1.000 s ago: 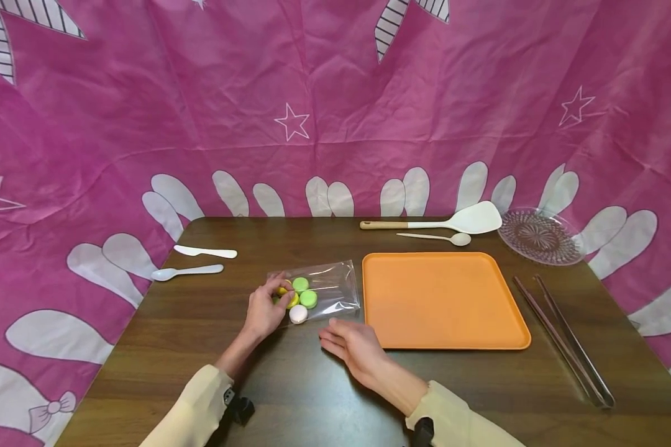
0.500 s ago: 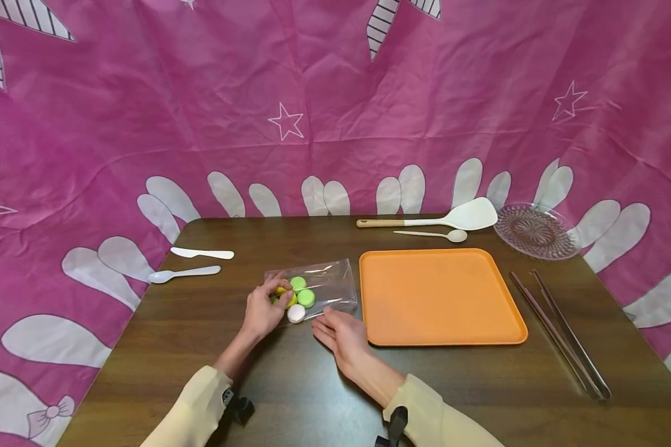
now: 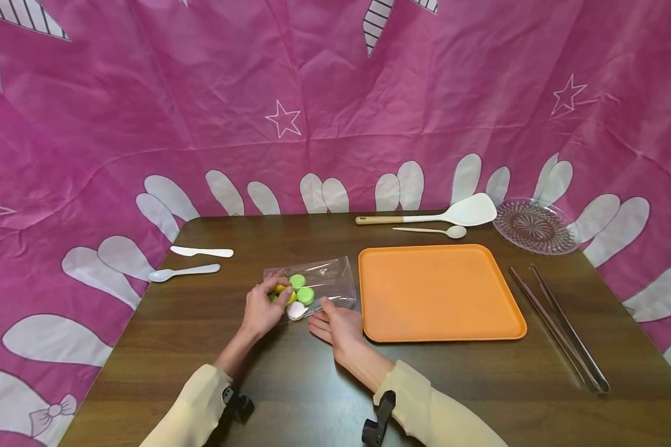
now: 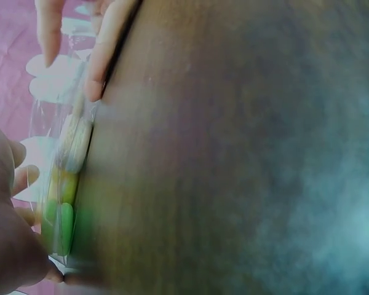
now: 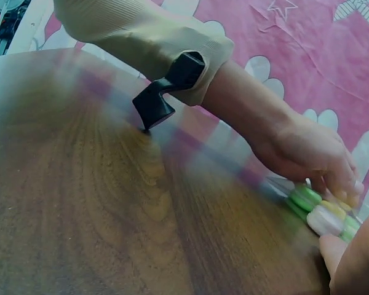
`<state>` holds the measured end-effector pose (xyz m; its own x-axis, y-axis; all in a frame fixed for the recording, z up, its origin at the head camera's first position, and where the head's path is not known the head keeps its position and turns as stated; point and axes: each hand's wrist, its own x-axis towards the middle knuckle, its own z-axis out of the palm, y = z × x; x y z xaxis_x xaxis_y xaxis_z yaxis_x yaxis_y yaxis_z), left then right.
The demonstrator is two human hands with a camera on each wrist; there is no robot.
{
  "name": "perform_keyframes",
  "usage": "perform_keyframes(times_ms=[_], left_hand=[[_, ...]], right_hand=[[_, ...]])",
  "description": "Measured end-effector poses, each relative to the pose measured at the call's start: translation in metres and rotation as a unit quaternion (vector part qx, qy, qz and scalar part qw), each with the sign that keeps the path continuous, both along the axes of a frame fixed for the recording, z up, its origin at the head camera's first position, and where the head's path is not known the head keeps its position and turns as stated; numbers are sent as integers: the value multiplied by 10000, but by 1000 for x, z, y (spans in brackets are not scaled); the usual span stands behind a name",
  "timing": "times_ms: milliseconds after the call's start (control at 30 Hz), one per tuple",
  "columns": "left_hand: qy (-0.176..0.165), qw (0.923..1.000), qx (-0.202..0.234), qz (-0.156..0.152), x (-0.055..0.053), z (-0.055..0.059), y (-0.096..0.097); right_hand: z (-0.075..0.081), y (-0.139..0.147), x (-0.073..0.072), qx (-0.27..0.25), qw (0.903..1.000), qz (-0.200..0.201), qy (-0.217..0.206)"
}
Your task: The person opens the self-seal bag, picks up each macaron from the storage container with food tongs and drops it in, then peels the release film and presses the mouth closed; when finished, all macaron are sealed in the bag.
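Note:
A clear plastic bag (image 3: 335, 284) lies on the table, holding green macarons (image 3: 305, 296), yellow ones and a white macaron (image 3: 296, 310). My left hand (image 3: 261, 312) grips the bag's left part, thumb and fingertips bent over the yellow macarons. The right wrist view shows those fingers curled down onto the bag. At the near edge of the bag, my right hand (image 3: 341, 329) lies sideways with fingers fairly straight, its thumb overlapping the bag. From the left wrist, the right fingers (image 4: 101, 61) show beside the plastic, past the macarons.
An orange tray (image 3: 442, 292) lies just right of the bag, with metal tongs (image 3: 565, 335) beyond it. Behind are a white spatula (image 3: 470, 211), a wooden spoon (image 3: 455, 231) and a clear plate (image 3: 537, 226). A white knife (image 3: 201, 252) and white spoon (image 3: 187, 271) lie left.
My right hand has moved left and a little forward, up to the bag's near edge. The left hand stays on the macarons. The view has shifted slightly.

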<state>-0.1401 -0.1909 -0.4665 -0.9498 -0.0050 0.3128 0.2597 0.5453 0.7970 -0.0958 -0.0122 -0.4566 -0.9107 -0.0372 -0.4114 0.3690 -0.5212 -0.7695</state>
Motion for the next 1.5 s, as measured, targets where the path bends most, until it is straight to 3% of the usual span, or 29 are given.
perform_keyframes(times_ms=[433, 633, 867, 1033, 1233, 1367, 1500], left_hand=[[-156, 9999, -14, 9, 0, 0, 1], [-84, 10000, -18, 2, 0, 1, 1], [3, 9999, 101, 83, -3, 5, 0], [233, 9996, 125, -66, -23, 22, 7], [-75, 9958, -700, -594, -61, 39, 24], [-544, 9829, -1360, -1118, -85, 44, 35], [-1444, 9617, -1428, -1842, -102, 48, 45]], right_hand=[[1, -3, -11, 391, 9988, 196, -215], [0, -5, -12, 329, 9992, 7, -222], [-4, -9, -2, 241, 9984, -495, 95], [-8, -11, 4, 82, 9965, -773, 319], [-8, -10, 4, -74, 9966, -778, 275], [-9, -9, 4, -76, 9968, -740, 306], [-11, -7, 5, 2, 9969, -728, 300]])
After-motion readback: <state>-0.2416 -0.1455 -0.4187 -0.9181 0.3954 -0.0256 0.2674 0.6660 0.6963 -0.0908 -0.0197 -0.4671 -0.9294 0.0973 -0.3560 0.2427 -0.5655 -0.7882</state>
